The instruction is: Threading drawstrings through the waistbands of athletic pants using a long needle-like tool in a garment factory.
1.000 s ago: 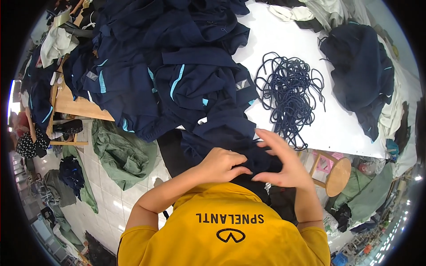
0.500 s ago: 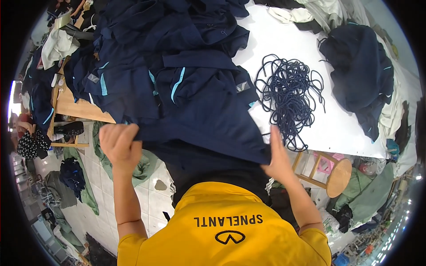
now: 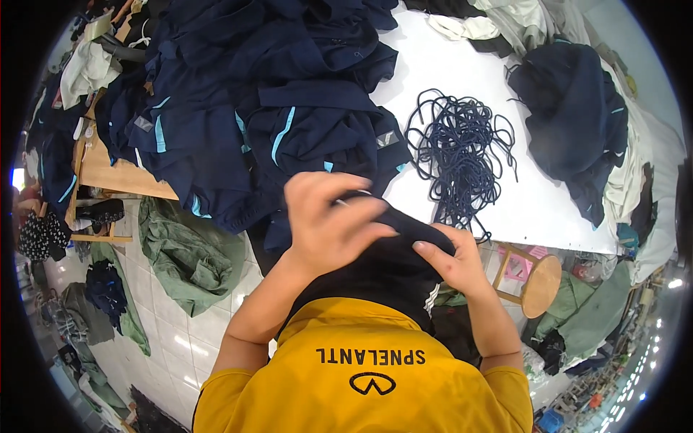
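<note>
The dark cloth (image 3: 413, 229) lies in front of the body, near the front edge of the white counter (image 3: 552, 206). Its right end is in the grip of the right hand (image 3: 456, 258), which is narrow, with the thumb pressed upon the cloth. The left hand (image 3: 325, 225) is at the left part of the same cloth; its grip is rather wide, with blurred fingers parted from the thumb. Beyond the hands, the navy garment pile (image 3: 253, 101) occupies the left side. Past the right hand lies a tangle of navy cord (image 3: 462, 155); between it and the navy bundle (image 3: 570, 115) the counter is bare, giving some room. Just below the counter's edge stands a wooden stool (image 3: 541, 287).
</note>
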### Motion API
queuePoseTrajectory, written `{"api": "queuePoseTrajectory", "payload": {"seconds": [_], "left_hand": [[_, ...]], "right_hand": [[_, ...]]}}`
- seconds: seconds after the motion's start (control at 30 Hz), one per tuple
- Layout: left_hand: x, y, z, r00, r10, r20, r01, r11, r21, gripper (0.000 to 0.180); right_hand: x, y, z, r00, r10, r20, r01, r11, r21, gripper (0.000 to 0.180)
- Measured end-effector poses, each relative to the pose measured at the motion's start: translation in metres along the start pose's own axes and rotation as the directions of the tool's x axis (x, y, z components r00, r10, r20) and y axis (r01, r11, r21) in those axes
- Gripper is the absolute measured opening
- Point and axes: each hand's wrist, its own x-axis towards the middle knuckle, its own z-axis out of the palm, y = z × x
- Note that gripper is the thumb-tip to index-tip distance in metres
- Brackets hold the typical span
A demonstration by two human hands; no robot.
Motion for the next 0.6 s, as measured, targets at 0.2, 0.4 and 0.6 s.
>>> {"api": "queuePoseTrajectory", "payload": {"seconds": [0.2, 0.4, 0.6], "left_hand": [[-0.056, -0.002, 0.005, 0.69, -0.7, 0.184, 0.53, 0.315, -0.787, 0.056], [-0.053, 0.021, 0.015, 0.721, -0.573, 0.39, 0.592, 0.218, -0.776, 0.03], [-0.025, 0.006, -0.01, 0.839, -0.395, 0.373, 0.535, 0.477, -0.697, 0.037]], "right_hand": [[0.009, 0.041, 0.021, 0.988, 0.132, 0.085, -0.157, 0.783, 0.602, 0.033], [0.027, 0.021, 0.038, 0.96, -0.22, 0.175, 0.229, 0.973, -0.034, 0.039], [0.034, 0.017, 0.014, 0.979, -0.064, 0.195, 0.058, 0.998, 0.037, 0.03]]}}
